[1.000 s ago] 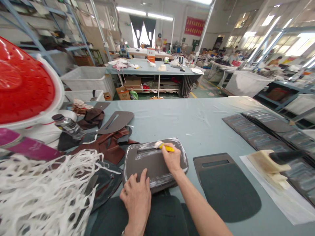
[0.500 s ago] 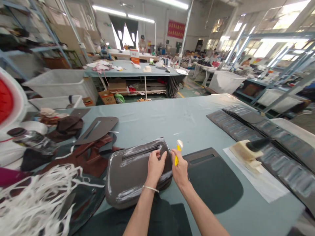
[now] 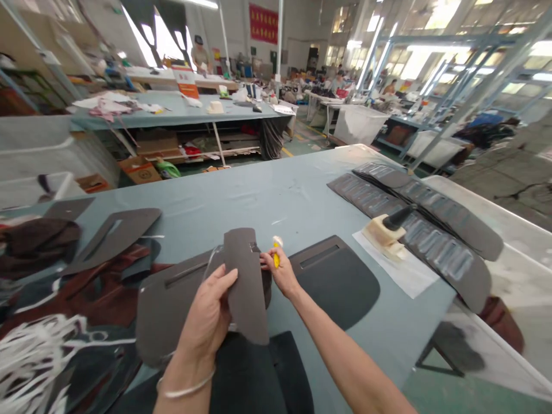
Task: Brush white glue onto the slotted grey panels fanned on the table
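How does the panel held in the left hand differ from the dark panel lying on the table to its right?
Pose: the held panel is steeply tilted in the left hand, while the dark panel lies flat on the table.
Colour: the held panel's visible face is grey-brown; the dark panel is mostly blackish, with a lighter strip around its slot.
Both have a cut-out opening.

glaring window [image 3: 164,45], lit ceiling tube [image 3: 204,3], stretched edges
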Tool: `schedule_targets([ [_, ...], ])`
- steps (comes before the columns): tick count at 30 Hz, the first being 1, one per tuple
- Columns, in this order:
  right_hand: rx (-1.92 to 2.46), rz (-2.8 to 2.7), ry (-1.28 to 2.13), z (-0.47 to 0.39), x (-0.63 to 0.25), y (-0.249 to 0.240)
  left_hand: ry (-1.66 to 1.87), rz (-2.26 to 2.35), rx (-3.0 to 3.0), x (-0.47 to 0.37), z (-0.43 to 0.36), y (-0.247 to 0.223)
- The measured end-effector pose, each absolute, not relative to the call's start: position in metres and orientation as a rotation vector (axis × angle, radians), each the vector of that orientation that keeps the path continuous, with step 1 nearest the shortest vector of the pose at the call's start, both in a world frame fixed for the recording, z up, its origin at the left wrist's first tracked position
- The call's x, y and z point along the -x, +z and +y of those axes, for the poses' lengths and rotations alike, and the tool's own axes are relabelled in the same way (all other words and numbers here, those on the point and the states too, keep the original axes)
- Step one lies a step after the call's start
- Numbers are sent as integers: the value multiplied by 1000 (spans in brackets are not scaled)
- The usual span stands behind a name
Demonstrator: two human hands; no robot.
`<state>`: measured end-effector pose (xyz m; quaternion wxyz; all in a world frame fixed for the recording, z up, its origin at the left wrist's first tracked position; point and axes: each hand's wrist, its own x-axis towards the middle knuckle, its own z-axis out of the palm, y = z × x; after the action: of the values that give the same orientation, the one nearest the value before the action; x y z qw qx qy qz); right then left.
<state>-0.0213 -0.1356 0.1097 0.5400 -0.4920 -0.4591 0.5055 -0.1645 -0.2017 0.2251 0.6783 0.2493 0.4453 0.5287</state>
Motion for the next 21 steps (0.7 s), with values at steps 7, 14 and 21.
schedule_targets([
  [7, 1010, -752, 1382, -156, -75, 124, 1293, 961, -178, 112, -237, 231],
  [14, 1384, -993, 1186, -199, -195, 100, 1243, 915, -131, 41, -244, 183],
  [21, 1345, -954, 1241, -216, -247, 101, 1229, 954, -163, -5, -249, 150],
])
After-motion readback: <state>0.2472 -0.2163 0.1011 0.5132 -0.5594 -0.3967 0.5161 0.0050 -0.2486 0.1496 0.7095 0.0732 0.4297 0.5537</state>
